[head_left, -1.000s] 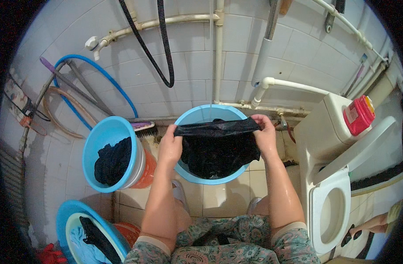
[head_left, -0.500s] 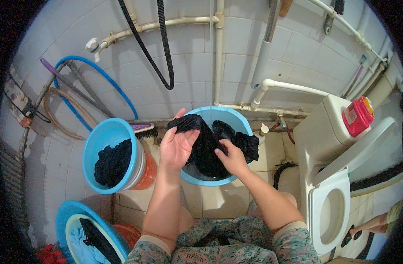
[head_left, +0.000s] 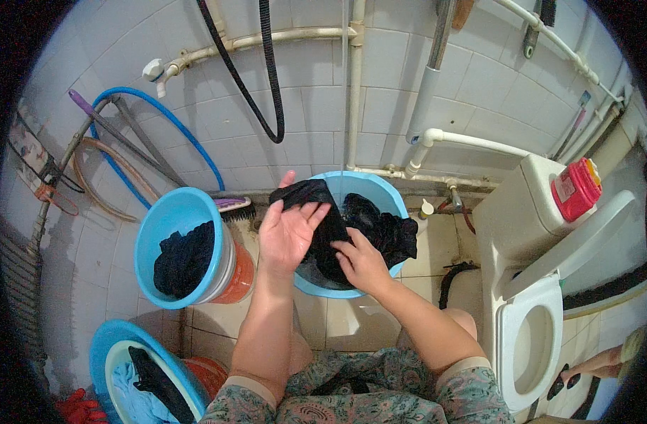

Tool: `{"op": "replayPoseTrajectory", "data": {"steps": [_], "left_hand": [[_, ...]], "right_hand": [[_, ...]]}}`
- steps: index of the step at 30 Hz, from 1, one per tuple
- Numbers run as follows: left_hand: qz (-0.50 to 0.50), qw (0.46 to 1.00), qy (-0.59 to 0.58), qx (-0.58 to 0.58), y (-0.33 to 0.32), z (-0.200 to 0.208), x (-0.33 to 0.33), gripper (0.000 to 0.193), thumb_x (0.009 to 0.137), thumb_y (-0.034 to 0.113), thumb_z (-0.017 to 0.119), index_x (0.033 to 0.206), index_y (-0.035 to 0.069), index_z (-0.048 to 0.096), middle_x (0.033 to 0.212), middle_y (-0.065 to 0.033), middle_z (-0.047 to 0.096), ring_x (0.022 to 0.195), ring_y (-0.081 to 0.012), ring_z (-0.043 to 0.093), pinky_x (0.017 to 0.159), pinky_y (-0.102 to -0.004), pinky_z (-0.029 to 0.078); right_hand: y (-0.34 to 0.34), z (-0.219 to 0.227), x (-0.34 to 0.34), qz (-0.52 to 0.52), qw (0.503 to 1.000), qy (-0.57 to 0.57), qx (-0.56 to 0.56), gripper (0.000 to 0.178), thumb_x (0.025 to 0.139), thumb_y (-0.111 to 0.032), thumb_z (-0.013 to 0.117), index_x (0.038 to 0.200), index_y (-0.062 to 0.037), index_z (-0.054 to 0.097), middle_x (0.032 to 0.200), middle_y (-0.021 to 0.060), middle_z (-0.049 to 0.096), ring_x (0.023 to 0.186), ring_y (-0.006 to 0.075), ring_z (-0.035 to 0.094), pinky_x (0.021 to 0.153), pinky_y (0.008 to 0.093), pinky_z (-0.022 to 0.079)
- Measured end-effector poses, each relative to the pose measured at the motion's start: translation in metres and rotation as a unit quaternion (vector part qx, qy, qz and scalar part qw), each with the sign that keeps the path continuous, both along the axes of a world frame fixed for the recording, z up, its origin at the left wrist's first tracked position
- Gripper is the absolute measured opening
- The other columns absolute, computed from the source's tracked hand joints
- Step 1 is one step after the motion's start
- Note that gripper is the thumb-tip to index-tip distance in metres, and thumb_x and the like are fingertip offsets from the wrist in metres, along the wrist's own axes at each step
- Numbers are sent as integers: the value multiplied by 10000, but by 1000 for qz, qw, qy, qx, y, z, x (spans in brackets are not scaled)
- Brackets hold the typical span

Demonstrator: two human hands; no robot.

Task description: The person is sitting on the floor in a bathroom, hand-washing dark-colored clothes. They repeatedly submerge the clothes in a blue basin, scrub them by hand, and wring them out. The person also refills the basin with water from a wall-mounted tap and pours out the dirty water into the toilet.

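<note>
A wet-looking black garment [head_left: 328, 246] hangs over the blue basin [head_left: 309, 283], its upper end draped across my left hand [head_left: 289, 232]. That palm faces up, with its fingers curled round the fabric. My right hand [head_left: 363, 263] has its fingertips on the right edge of the same garment, lower down. More black cloth [head_left: 380, 230] lies in the basin and over its right rim. A thin stream of water [head_left: 342, 99] falls into the basin from above. The garment's exact kind cannot be made out.
To the left, a blue tub [head_left: 141, 247] of dark clothes stands on an orange bucket [head_left: 238, 272]. Nearer, another blue tub [head_left: 101, 346] holds a pale bowl with clothes. A toilet [head_left: 501, 339] is at right, and pipes [head_left: 353, 85] run along the wall. Another person's leg [head_left: 606, 364] shows far right.
My right hand has shifted slightly left along the garment, and its fingers have spread a little. The garment's hanging part has moved left. My left hand stays nearly in place, palm up.
</note>
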State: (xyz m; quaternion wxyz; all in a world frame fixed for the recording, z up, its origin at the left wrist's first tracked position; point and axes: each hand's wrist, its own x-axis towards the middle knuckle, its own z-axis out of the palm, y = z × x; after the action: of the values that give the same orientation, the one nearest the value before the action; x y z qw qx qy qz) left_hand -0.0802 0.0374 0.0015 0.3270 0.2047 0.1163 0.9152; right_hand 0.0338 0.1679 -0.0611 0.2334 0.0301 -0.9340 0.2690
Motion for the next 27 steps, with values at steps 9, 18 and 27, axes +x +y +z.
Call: {"op": "replayPoseTrajectory", "data": {"steps": [9,18,27], "left_hand": [[-43,998,41,-26,2,6,14,511,884,183,427,1345,63,244,1233,-185,464,1121,-314,483,996,-435,356],[26,997,-56,-39,-19,0,-14,455,871,117,380,1304,0,303,1205,-208,475,1088,-296,503,979,-419,385],[137,941,3,-310,-31,-3,-20,313,883,118,408,1168,8,475,978,-118,598,849,-213,598,746,-324,505]], "right_hand": [[-2,27,-11,-132,977,-145,-80,431,653,-331,719,932,-40,568,1159,152,477,1044,307,492,817,384,450],[20,1,-14,-101,973,9,-207,173,825,-171,547,879,-12,586,943,138,573,841,326,566,733,368,456],[68,15,-8,-80,871,35,-484,194,903,-226,488,850,-43,523,750,-38,468,732,68,415,686,225,376]]}}
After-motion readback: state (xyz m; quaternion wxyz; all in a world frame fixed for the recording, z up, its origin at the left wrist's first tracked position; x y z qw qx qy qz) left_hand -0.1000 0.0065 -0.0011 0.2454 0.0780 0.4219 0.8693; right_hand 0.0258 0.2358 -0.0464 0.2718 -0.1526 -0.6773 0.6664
